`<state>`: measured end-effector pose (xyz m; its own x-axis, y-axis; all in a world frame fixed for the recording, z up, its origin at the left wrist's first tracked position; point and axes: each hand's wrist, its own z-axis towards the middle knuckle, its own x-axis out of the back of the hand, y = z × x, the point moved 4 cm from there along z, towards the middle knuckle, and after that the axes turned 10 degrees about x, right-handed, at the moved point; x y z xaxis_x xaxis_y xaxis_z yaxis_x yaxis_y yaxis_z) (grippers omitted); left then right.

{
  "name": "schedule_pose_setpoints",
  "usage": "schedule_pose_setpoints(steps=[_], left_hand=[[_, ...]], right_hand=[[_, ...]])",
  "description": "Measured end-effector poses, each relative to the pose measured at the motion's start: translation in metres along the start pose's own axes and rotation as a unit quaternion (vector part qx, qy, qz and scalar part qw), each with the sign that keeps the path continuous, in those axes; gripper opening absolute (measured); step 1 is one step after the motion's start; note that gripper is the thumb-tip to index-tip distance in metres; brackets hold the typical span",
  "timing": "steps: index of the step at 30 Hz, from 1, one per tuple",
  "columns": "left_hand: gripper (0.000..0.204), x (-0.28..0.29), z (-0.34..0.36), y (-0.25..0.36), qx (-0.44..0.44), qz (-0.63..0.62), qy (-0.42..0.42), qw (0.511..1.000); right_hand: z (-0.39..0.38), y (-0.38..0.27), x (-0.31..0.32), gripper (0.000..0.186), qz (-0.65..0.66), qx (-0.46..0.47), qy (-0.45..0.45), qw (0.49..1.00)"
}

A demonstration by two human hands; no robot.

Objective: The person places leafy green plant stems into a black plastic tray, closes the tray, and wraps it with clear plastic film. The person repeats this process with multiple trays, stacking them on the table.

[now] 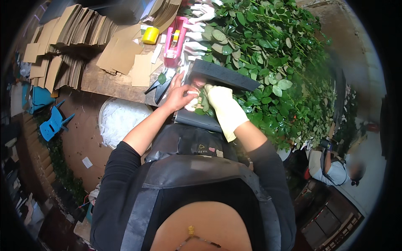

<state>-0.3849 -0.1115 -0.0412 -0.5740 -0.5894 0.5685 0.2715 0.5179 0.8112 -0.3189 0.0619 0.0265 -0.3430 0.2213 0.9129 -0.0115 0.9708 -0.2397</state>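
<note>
My left hand [179, 97] is bare, its fingers bent in around a small cluster of pale, cream flower heads [192, 102]. A pale yellow rubber glove covers my right hand [220, 100], which is closed beside green leaves [204, 101]; its fingertips are partly hidden, so what it grips is unclear. Both hands work in the gap between a dark ridged board [226, 75] on the far side and another dark ridged edge [197, 120] near my apron. Scissors with black handles [159, 88] lie just left of my left hand.
Leafy cut stems [268, 54] pile high at the right, with white-wrapped heads [194, 39] along their left side. A pink tape dispenser [175, 44], yellow tape roll [150, 35] and cardboard sheets [119, 50] lie on the wooden table. Below stands a white-filled basket [101, 121]. Another person [335, 169] works at far right.
</note>
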Motion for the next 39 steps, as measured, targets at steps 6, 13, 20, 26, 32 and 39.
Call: schedule_pose_setpoints(steps=[6,13,20,26,32,39], left_hand=[[0.084,-0.002,0.007,-0.010,-0.007,-0.012,-0.001,1.000],[0.050,-0.002,0.023,0.003,0.049,0.004,-0.004,0.999],[0.038,0.001,0.016,0.008,0.050,-0.004,0.054,0.997],[0.035,0.003,0.015,0.014,0.065,-0.002,0.043,0.997],[0.032,0.001,0.015,0.013,0.059,0.011,0.047,0.997],[0.031,0.003,0.015,0.017,0.061,0.022,0.035,0.997]], right_hand=[[-0.011,-0.004,0.001,0.014,0.052,0.105,0.141,0.983],[-0.009,-0.005,0.000,0.014,-0.017,0.066,0.098,0.993],[-0.039,-0.012,0.051,0.035,0.347,-0.050,0.153,0.924],[-0.024,-0.005,0.022,0.041,0.277,-0.001,0.127,0.952],[-0.006,-0.023,0.012,0.036,0.099,-0.043,0.088,0.990],[0.004,-0.018,-0.003,0.035,0.094,-0.019,0.137,0.986]])
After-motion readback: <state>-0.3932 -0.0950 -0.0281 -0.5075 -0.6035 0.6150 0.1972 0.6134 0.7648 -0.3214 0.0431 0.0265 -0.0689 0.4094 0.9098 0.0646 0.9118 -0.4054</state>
